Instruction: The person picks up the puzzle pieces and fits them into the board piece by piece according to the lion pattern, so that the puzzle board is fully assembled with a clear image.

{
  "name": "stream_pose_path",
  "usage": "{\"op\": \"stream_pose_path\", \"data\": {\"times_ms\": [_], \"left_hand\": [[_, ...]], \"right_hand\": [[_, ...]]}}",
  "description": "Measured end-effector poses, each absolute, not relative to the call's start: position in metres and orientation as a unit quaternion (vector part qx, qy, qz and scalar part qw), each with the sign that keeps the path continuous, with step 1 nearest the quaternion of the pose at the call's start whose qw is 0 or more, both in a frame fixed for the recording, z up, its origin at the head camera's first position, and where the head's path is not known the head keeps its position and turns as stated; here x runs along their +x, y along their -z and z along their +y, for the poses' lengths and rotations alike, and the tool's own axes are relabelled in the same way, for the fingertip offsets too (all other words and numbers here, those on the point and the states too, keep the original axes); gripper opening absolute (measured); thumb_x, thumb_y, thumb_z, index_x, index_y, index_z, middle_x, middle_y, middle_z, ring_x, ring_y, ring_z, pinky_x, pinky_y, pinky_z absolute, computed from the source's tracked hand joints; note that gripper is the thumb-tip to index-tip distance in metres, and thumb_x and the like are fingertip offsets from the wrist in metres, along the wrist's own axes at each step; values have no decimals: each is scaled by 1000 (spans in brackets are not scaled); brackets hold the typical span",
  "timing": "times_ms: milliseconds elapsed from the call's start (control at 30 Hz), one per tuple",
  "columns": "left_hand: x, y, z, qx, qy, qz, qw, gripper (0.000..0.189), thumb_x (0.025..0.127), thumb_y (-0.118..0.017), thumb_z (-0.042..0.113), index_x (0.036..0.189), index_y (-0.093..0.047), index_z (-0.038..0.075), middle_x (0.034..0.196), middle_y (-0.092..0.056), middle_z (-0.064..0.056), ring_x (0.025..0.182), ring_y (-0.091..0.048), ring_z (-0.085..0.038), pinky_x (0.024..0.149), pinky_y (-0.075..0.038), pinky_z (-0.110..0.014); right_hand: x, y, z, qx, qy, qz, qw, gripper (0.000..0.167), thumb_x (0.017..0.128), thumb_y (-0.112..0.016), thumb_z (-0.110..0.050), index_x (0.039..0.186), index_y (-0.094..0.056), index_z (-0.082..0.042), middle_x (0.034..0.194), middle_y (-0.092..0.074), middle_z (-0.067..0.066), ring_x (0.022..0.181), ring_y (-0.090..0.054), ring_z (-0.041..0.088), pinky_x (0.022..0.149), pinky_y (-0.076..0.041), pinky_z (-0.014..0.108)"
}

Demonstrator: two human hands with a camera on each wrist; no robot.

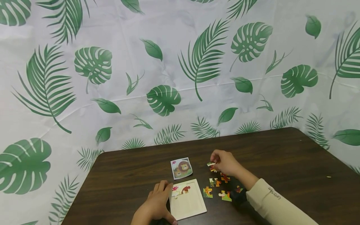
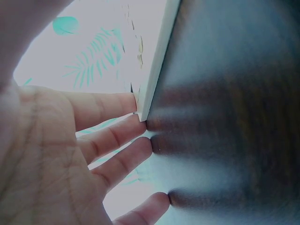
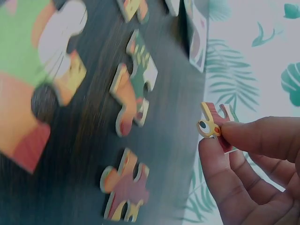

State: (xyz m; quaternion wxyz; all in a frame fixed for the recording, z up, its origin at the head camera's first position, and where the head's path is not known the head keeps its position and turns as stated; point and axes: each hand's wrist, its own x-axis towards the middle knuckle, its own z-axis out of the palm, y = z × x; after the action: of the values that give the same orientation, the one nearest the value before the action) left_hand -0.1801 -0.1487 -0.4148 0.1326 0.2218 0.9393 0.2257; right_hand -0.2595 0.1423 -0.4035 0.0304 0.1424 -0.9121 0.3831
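A pale wooden puzzle board lies on the table, with a few fitted pieces along its upper part. My left hand rests at the board's left side, thumb near the lower corner. In the left wrist view its fingers are straight, the tips at the board's edge and on the tabletop. My right hand pinches a jigsaw piece between thumb and forefinger. That piece has red and yellow areas and a printed eye, and it is held above the table.
Several loose jigsaw pieces lie right of the board on the dark wooden table. A picture card with lions lies behind the board. A leaf-patterned cloth hangs behind the table.
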Motion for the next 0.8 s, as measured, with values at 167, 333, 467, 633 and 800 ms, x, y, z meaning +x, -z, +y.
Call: {"op": "stream_pose_path", "data": {"times_ms": [167,333,467,633,800], "left_hand": [[-180,414,-149,222,-225,939,133,111,49,-89,43,138,-38,1,132,-30,-17,120,-28,-38,89,-30,-60],[-181,414,-148,220,-224,940,136,111,49,-89,43,138,-38,1,132,-30,-16,120,-28,-38,89,-30,-60],[-180,414,-148,220,-222,941,133,110,48,-89,43,137,-39,1,132,-30,-16,120,-28,-37,89,-30,-59],[-180,414,-148,222,-223,940,130,111,48,-89,43,137,-39,1,132,-30,-16,120,-29,-37,89,-30,-59],[-180,414,-148,221,-223,940,133,110,49,-88,43,138,-39,1,132,-30,-16,119,-29,-37,89,-30,-59]], "right_hand": [[-257,403,135,133,-403,-905,19,22,69,-66,11,81,-59,-6,70,-52,1,62,-49,15,51,-44,29],[-253,403,127,134,-423,-896,1,21,71,-67,11,82,-60,-5,71,-53,2,63,-50,16,53,-46,28],[-250,405,122,150,-440,-885,-9,22,70,-66,12,84,-60,-4,73,-53,3,65,-51,17,55,-46,29],[-248,408,117,170,-459,-872,-20,25,70,-69,11,88,-60,-3,78,-54,5,68,-52,17,59,-47,28],[-246,411,112,171,-474,-863,-27,28,69,-72,10,91,-60,-3,81,-54,5,70,-52,17,61,-48,28]]}}
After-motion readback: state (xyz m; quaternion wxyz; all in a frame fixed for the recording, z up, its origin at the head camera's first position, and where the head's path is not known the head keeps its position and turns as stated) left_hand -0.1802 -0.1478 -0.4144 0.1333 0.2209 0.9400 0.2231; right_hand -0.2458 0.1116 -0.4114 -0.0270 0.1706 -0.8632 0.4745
